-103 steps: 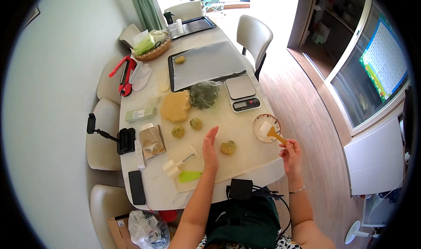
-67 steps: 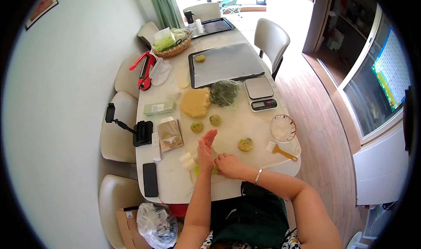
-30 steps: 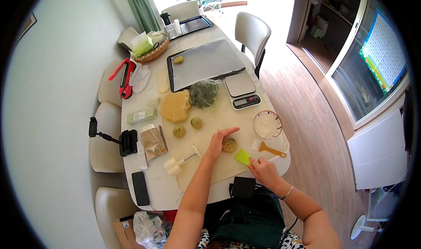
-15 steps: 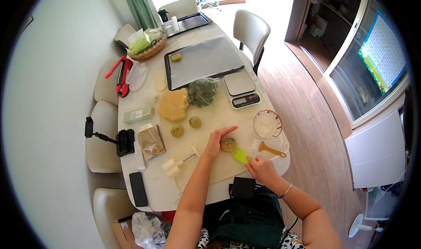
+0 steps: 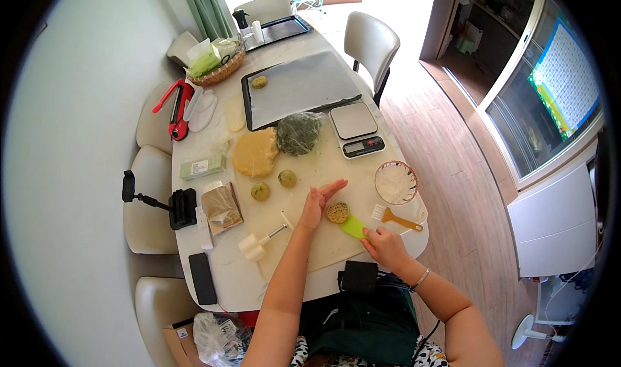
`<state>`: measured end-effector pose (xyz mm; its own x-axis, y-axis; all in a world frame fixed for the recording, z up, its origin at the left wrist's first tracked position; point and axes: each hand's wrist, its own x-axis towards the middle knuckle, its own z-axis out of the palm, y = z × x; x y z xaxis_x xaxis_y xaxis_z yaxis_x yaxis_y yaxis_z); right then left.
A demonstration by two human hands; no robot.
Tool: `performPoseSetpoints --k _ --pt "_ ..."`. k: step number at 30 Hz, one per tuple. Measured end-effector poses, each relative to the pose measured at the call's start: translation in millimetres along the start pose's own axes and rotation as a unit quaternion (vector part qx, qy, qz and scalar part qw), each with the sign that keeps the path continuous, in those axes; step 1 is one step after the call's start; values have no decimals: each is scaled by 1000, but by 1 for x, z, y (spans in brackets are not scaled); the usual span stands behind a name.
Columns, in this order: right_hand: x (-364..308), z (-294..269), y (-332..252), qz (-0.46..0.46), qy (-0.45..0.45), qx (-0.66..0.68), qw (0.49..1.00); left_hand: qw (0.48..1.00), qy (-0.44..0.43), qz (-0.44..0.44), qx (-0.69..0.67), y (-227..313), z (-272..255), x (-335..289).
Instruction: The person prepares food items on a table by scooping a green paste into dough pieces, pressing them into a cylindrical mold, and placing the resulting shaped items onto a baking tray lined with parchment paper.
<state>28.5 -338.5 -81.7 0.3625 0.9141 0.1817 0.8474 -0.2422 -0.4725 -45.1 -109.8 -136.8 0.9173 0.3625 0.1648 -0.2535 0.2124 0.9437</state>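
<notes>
A speckled, round pressed pastry [image 5: 337, 213] rests on the cream mat [image 5: 310, 244]. My right hand [image 5: 383, 244] grips a lime-green scraper [image 5: 353, 226], whose edge meets the pastry's lower right side. On the pastry's left, my left hand [image 5: 316, 205] stands on edge with its fingers stretched out, holding nothing. A plunger mould [image 5: 259, 243] lies left of my left forearm. Two greenish balls [image 5: 261, 191] sit farther up the mat, below a yellow dough slab [image 5: 255, 153] and a dark green, film-covered dough lump [image 5: 299, 134].
A pastry brush [image 5: 398, 219] and a bowl of white powder [image 5: 395, 183] lie to the right. Beyond are a kitchen scale [image 5: 355, 129] and a lined baking tray [image 5: 304, 86] bearing one pastry. A phone [image 5: 203, 279] and a phone stand [image 5: 183, 206] occupy the left edge.
The scraper has shifted slightly down and its blade now touches the pastry. My left hand has moved up and left a little, with its fingers tilted more upward.
</notes>
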Motion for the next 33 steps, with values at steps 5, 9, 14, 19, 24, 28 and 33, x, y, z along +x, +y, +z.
performPoseSetpoints --k 5,9,14,19,24,28,33 --pt "0 2 3 -1 7 3 1000 1000 -2 -4 -8 -1 -1 1" --pt "2 4 5 -6 9 0 1000 1000 -7 -7 -8 -1 -2 1" --pt "8 6 6 -12 18 3 1000 1000 -17 -20 -16 -1 -3 2" --pt "16 8 7 -21 24 0 999 998 -8 -39 -40 4 0 3" --pt "17 11 4 0 73 58 996 999 48 13 9 -2 -13 1" --pt "16 7 2 155 -18 91 984 990 106 40 80 5 -16 -16" --pt "19 13 13 126 2 166 978 875 54 52 478 33 4 -34"
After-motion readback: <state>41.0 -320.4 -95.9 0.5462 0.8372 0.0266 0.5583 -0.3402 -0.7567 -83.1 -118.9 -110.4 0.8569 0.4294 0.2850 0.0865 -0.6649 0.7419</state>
